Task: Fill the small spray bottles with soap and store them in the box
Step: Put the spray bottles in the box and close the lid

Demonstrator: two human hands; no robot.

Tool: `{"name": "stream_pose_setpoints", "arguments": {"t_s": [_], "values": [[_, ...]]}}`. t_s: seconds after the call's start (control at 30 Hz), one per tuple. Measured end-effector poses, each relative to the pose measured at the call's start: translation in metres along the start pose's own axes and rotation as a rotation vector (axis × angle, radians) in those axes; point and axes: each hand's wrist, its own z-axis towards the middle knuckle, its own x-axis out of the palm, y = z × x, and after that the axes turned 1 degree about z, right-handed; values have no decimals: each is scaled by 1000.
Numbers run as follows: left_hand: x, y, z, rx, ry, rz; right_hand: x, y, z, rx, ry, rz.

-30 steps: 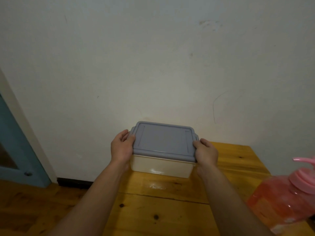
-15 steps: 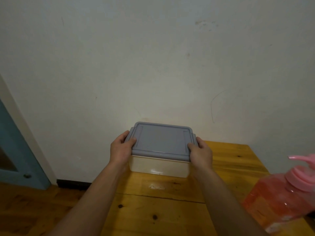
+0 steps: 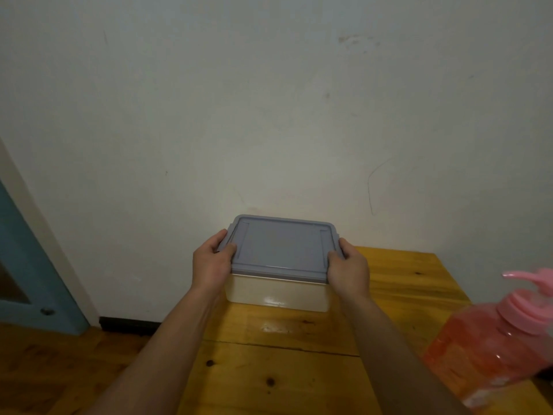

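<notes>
One translucent storage box point(image 3: 276, 292) with one grey-blue lid point(image 3: 281, 247) stands at the far edge of a wooden table point(image 3: 398, 283), against a white wall point(image 3: 269, 115). The left hand point(image 3: 213, 262) and right hand point(image 3: 348, 269) grasp the lid's two ends. One pink soap pump bottle point(image 3: 493, 345) stands at right. A blue door point(image 3: 27, 265) shows at left.

1. The left hand point(image 3: 211, 265) holds the left end of the box point(image 3: 276, 292). Its thumb lies on top of the lid point(image 3: 281, 248), and its fingers curl round the edge.
2. The right hand point(image 3: 348, 269) holds the right end of the box the same way.
3. The left arm point(image 3: 143, 360) and the right arm point(image 3: 398, 354) are bare. They stretch forward to the box, one to each end.
</notes>
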Motion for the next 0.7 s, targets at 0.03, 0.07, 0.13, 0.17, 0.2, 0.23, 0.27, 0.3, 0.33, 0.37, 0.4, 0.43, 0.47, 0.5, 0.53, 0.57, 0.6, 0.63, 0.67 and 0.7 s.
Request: {"name": "stream_pose_setpoints", "arguments": {"t_s": [0.03,0.07,0.13,0.17,0.2,0.23,0.27,0.3,0.33,0.37,0.4,0.43,0.47,0.5,0.53,0.57,0.6,0.63,0.67,0.7], "values": [[0,0,0,3,2,3,-1,0,0,-7,6,-6],[0,0,-1,5,1,6,-1,0,0,-11,11,-6],[0,1,-1,16,-1,17,2,-3,-1,-21,17,-16],[0,0,-1,20,0,22,4,-3,-1,-23,15,-19],[1,0,-1,22,5,30,5,-4,-3,-24,9,-18],[1,0,-2,24,8,35,7,-4,-5,-25,11,-19],[1,0,-2,27,9,38,7,-5,-5,-32,16,-28],[1,1,-1,31,6,37,8,-6,-4,-36,19,-45],[2,2,-1,31,2,36,8,-7,-4,-38,20,-63],[1,2,-2,36,-3,31,8,-6,-4,-44,24,-73],[2,3,-2,41,-1,28,7,-6,-4,-53,26,-87],[3,4,-3,47,1,32,6,-5,-5,-61,32,-103],[4,5,-3,51,5,35,5,-5,-4,-69,36,-119],[4,6,-4,52,10,32,5,-5,-4,-80,42,-134],[4,7,-4,53,14,24,5,-6,-4,-84,49,-144],[4,7,-5,51,16,12,5,-6,-4,-84,52,-152],[4,7,-6,50,16,1,4,-7,-4,-89,52,-161],[5,8,-6,52,9,-5,5,-7,-4,-94,52,-167],[5,7,-8,61,2,-12,5,-7,-4,-99,55,-170],[6,6,-9,69,-2,-17,5,-8,-4,-97,58,-171]]}}
